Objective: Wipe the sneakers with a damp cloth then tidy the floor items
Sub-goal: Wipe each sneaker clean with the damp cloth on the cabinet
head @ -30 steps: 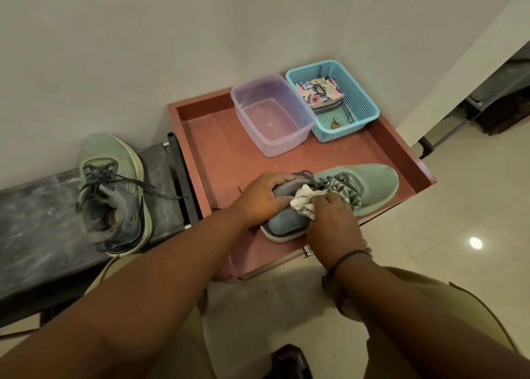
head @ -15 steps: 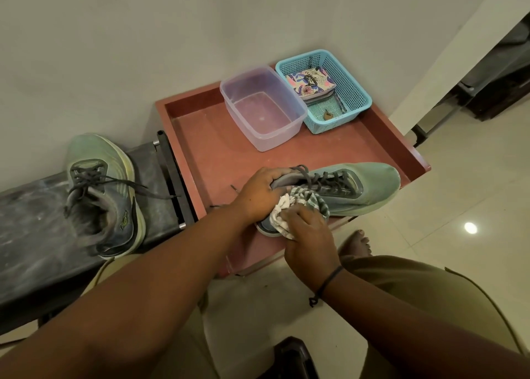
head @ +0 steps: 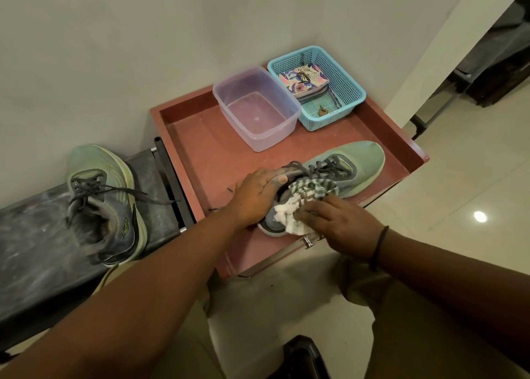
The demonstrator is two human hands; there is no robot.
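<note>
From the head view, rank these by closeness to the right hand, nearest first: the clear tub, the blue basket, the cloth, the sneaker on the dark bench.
1. Cloth: gripped by the right hand, against the sneaker on the red tray.
2. Clear tub: farther back on the tray.
3. Blue basket: at the tray's back right corner.
4. Sneaker on the dark bench: far left, off the tray.

Sneaker heel [head: 272, 220] under cloth [head: 301, 203]

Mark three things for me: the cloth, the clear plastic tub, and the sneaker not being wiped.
cloth [head: 308, 199]: head view, on its striped upper fold.
clear plastic tub [head: 282, 133]: head view, on its near right wall.
second sneaker [head: 94, 160]: head view, on its green toe, on the dark bench.
</note>
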